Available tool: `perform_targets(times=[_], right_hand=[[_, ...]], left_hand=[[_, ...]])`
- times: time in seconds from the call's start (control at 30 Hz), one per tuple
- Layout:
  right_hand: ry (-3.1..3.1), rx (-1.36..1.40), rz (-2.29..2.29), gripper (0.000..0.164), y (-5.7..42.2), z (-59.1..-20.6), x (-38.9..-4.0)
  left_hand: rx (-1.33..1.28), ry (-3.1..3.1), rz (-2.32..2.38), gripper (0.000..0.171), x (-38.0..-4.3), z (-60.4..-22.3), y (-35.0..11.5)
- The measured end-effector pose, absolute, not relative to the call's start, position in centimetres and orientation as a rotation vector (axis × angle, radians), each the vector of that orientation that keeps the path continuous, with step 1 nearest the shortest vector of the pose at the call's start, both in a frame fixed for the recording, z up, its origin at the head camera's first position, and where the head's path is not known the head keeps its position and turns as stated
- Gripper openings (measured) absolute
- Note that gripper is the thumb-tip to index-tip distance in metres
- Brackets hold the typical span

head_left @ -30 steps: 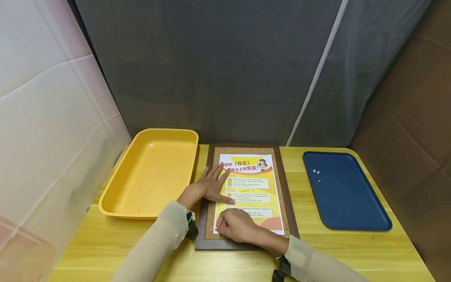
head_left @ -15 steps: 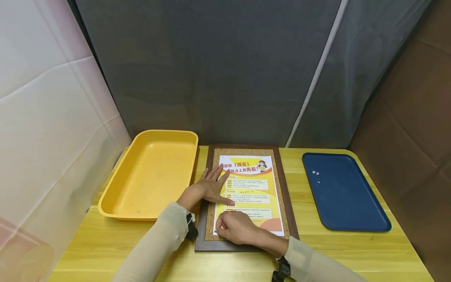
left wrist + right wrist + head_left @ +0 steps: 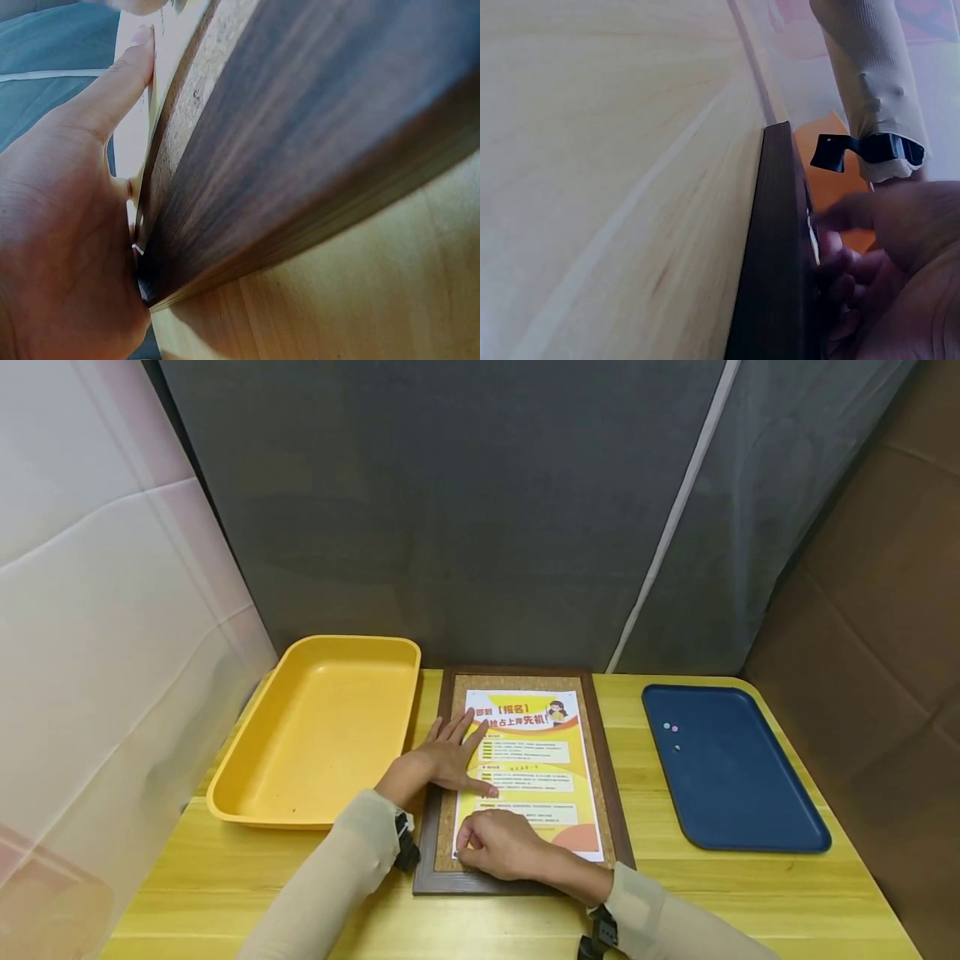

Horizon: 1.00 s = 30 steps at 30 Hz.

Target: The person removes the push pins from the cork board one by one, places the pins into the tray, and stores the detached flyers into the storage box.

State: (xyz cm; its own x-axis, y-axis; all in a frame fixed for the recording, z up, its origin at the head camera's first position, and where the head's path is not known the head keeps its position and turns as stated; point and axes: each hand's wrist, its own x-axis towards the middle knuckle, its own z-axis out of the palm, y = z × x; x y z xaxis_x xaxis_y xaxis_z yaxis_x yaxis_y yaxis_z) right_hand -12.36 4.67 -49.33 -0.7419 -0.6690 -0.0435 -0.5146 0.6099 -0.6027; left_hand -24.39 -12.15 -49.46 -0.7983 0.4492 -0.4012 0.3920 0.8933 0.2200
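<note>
A yellow and white printed poster lies on a cork board with a dark brown wooden frame. My left hand rests spread on the poster's left side, fingers straight and palm over the frame's edge. At the poster's lower left corner my right hand has its fingers curled and pinches what looks like a small thumbtack, mostly hidden by the fingertips. Tiny dots show at the poster's top corners. In the right wrist view the thumb and fingers come together beside the frame's edge.
A deep yellow tray stands left of the board. To the right lies a blue tray with a few small thumbtacks near its left side. A dark grey curtain hangs behind the wooden table.
The whole view has shifted very slightly. Both hands stay at the same places on the poster.
</note>
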Motion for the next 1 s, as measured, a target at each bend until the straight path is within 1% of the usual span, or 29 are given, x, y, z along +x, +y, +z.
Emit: perform_targets(times=[0.33,0.43,0.53,0.63,0.77,1.0], right_hand=[[2.413,-0.93,-0.985,0.007,4.9,-49.1,-12.5],[2.366,-0.912,-1.037,0.009,5.1,-49.1,-12.6],[2.324,-0.893,-1.088,0.01,5.4,-49.1,-12.7],[2.289,-0.892,-1.132,0.01,5.7,-49.1,-12.8],[2.249,-0.899,-1.192,0.011,6.2,-49.2,-12.9],[2.234,-0.89,-1.221,0.012,7.1,-49.3,-13.3]], left_hand=[[0.663,2.645,0.203,0.131,-24.1,-49.1,-12.7],[0.661,2.648,0.184,0.129,-23.8,-48.3,-12.6],[0.647,2.638,0.137,0.123,-23.2,-47.1,-12.2],[0.644,2.64,0.102,0.121,-23.2,-46.9,-12.1],[0.646,2.641,0.121,0.122,-23.2,-47.2,-12.1],[0.627,2.627,0.173,0.127,-24.2,-49.4,-12.2]])
